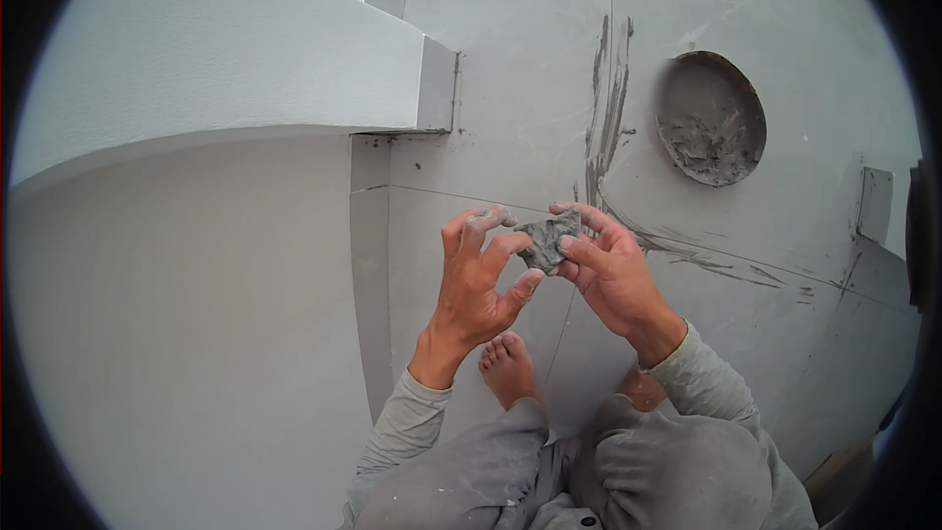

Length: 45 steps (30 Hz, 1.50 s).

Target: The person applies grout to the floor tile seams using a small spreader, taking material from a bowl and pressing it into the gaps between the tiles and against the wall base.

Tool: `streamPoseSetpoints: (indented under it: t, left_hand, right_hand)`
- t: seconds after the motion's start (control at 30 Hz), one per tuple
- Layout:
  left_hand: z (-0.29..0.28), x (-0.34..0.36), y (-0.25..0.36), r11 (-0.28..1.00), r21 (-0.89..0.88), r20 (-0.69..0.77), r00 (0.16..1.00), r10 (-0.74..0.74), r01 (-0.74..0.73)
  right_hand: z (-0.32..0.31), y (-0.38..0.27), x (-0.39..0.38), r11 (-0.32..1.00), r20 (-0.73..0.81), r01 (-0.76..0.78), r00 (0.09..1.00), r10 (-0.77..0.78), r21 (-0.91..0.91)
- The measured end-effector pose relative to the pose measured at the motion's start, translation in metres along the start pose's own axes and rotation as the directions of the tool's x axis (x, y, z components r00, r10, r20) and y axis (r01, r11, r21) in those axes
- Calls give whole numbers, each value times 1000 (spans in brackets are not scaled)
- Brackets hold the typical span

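Note:
A small, rough grey piece [549, 239], smeared with what looks like wet grout, is pinched between the thumb and fingers of my right hand [613, 265]. Whether it is a flat scraper or a rag cannot be made out under the smears. My left hand [481, 275] is at its left side, fingers curled and spread apart, with a fingertip at or touching its edge. Grey paste coats the fingertips of both hands. Below them lies the tiled floor [461, 167], where dark grout streaks [603, 128] run along and across the joints.
A round pan [702, 69] with grey paste inside rests on the floor at the far right. White walls [196, 314] with a grey tile skirting [371, 265] rise on the left, ending in a corner. Another wall end [878, 206] is at right. My bare foot [508, 368] is beneath my hands.

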<state>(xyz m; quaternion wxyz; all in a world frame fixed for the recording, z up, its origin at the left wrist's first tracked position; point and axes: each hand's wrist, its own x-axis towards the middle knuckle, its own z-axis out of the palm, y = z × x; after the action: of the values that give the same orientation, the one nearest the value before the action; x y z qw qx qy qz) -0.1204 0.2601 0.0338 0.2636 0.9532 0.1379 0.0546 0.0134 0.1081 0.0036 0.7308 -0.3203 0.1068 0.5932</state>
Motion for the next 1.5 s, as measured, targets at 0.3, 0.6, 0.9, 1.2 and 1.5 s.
streamPoseSetpoints:
  t: [0.3, 0.6, 0.9, 1.2, 1.5]
  left_hand:
    - [-9, 8, -75, 801, 304, -381, 836, -395, 516]
    - [-31, 21, -168, 194, 949, 305, 889, -342, -250]
    - [-1, 47, -120, 531, 732, -25, 795, -606, 427]
    - [42, 53, -157, 691, 214, -287, 721, -631, 691]
    - [45, 44, -165, 640, 202, -281, 670, -687, 741]
  right_hand:
    - [-15, -21, 16, 981, -54, 163, 984, -169, -101]
    - [-32, 1, 9, 985, -91, 75, 992, -90, -158]
    - [-31, -1, 6, 986, -104, 77, 990, -93, -149]
    - [-39, -6, 0, 981, -97, 101, 988, -118, -163]
    - [-47, -13, -3, 975, -149, 112, 979, -141, -190]
